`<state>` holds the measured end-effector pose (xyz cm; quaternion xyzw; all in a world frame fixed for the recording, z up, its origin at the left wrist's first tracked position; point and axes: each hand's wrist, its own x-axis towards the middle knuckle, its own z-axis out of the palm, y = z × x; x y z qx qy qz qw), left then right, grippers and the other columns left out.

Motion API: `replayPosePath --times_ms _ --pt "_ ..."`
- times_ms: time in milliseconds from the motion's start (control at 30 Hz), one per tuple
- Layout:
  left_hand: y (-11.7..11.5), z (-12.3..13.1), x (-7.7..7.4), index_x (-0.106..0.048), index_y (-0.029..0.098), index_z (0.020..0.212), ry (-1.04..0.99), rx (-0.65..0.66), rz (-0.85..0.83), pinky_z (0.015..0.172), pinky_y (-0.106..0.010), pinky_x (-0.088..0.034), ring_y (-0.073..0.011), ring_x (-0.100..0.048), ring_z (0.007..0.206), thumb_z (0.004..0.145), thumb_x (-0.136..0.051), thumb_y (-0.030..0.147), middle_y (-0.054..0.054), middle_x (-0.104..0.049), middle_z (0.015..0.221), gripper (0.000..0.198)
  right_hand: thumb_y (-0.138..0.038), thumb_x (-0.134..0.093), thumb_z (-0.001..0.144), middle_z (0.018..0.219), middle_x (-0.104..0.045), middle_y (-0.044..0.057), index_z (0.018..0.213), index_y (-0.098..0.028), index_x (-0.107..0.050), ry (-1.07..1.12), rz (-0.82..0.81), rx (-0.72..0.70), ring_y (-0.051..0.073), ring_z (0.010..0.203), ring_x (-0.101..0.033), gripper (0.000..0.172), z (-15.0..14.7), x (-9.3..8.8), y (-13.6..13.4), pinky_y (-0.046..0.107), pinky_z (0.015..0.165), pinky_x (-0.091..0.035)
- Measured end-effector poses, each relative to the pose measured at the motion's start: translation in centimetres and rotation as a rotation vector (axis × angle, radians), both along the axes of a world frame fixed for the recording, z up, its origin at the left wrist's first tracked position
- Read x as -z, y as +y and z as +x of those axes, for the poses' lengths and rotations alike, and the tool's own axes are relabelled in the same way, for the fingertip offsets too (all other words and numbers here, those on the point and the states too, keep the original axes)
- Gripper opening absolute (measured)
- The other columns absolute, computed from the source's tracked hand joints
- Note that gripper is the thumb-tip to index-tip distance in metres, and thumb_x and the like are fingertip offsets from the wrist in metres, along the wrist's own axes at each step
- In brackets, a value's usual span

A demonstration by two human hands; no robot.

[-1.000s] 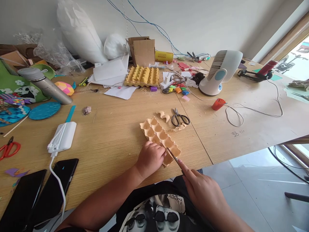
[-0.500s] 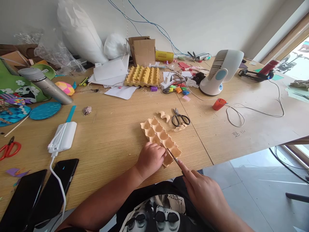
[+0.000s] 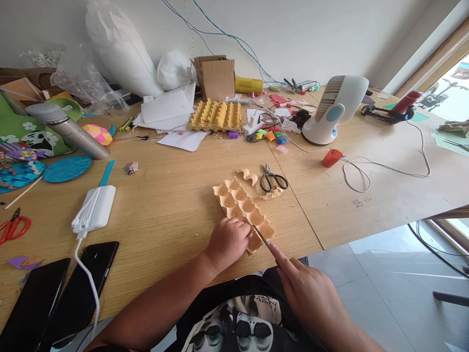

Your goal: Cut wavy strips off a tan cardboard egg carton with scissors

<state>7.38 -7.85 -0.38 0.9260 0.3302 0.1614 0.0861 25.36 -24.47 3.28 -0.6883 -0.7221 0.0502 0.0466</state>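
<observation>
A tan piece of egg carton [image 3: 242,205] with two rows of cups lies slantwise near the table's front edge. My left hand [image 3: 229,242] is closed on its near left side, fingers curled over the rim. In my right hand [image 3: 306,288] is a thin-bladed knife [image 3: 261,235], the index finger stretched along its back. The blade rests between the two rows at the near end; its handle is mostly hidden by the hand. Just beyond the carton lie black-handled scissors [image 3: 273,180], a curved carton scrap [image 3: 248,176] and another scrap [image 3: 271,194].
A yellow egg tray [image 3: 216,116] and a cardboard box [image 3: 219,78] stand at the back. To the right are a white fan [image 3: 335,110], a red cup [image 3: 332,158] and a cable. A power bank [image 3: 95,208], phones [image 3: 86,288] and red scissors [image 3: 13,226] lie left.
The view has shifted very slightly. Both hands, the knife and the egg carton keep nearly the same positions.
</observation>
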Motion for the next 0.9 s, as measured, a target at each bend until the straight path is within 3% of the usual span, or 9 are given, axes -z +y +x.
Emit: replayPosePath --times_ms 900 --pt "-0.2 0.1 0.1 -0.059 0.019 0.074 -0.002 0.004 -0.051 0.067 -0.032 -0.041 -0.0188 -0.061 0.079 0.091 -0.058 0.013 -0.002 -0.066 0.077 0.018 -0.016 -0.043 0.098 0.071 -0.072 -0.002 0.16 -0.023 -0.03 -0.039 -0.084 -0.047 0.017 0.053 -0.068 0.064 -0.2 -0.4 0.7 0.028 0.046 -0.028"
